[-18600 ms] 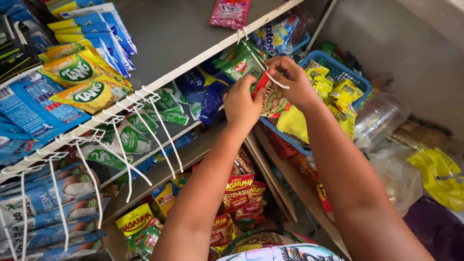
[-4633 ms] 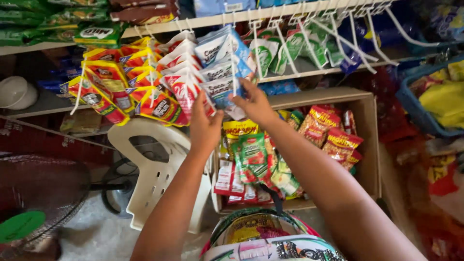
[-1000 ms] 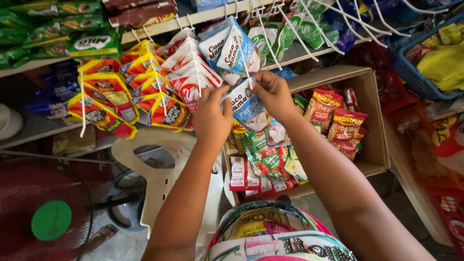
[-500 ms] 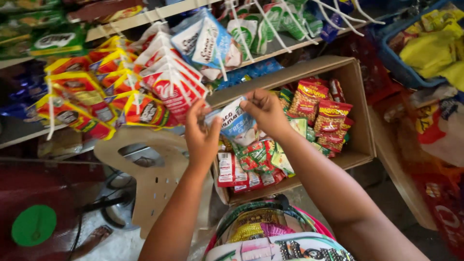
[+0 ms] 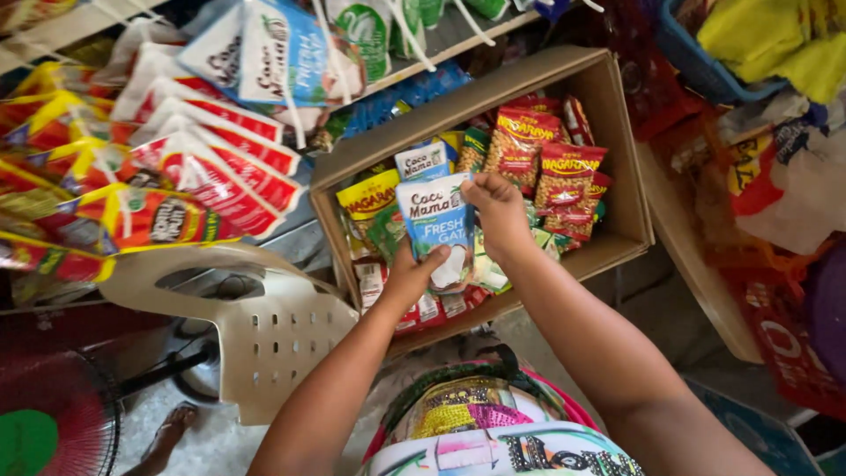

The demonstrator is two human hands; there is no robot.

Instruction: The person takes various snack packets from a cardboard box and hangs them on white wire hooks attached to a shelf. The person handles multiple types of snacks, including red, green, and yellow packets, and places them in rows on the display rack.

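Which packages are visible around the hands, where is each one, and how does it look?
Blue and white pouch: flat, held by left hand and right hand.
Red snack bags: upright in the cardboard box.
Red, white and yellow packets: hanging at left.
Blue-white pouches: hanging above.

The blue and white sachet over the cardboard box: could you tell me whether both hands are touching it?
Touching. The head view shows the left hand pinching the bottom edge of the blue and white sachet and the right hand gripping its upper right corner, above the cardboard box.

Blue-and-white sachet (image 5: 436,225), upright, held above open cardboard box (image 5: 617,132)
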